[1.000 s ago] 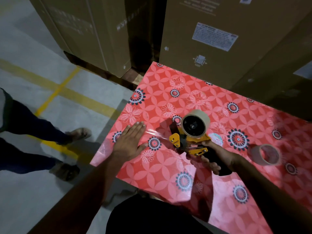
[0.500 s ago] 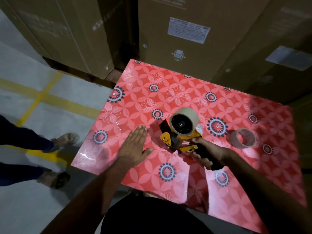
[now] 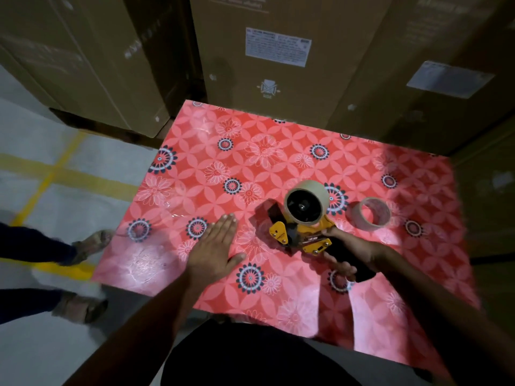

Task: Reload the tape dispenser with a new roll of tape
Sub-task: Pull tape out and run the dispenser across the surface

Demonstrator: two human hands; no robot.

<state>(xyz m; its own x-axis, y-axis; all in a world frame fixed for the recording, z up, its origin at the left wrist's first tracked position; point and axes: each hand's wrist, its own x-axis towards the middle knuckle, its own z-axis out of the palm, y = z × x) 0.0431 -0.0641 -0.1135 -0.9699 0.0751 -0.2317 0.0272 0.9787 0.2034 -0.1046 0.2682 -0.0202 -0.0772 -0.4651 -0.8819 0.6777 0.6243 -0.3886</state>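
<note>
Stacked cardboard cartons (image 3: pixel 267 59) fill the upper part of the frame, and below them a table with a red flowered cover (image 3: pixel 211 168) takes up the middle. Right of centre the yellow tape dispenser (image 3: pixel 302 232) rests on the cover with a tan roll of tape (image 3: pixel 306 201) already seated on its hub; the right hand (image 3: pixel 348 252) is wrapped around the black handle. The left hand (image 3: pixel 214 252) lies flat, fingers together and extended, palm down on the cover to the left of the dispenser and holding nothing. A faint glossy streak near it may be clear tape laid on the cover, though I cannot be sure. Judging by this, loading is nearly done and the tape is being tested; to do it well, keep the dispenser's front pressed down and the flat hand anchoring the free end. A second ring, probably the spent roll (image 3: pixel 370 214), sits just right of the dispenser, clear of any pull to the left. At the left edge another person's sandalled feet (image 3: pixel 83 274) stand on the floor beside the table.
</note>
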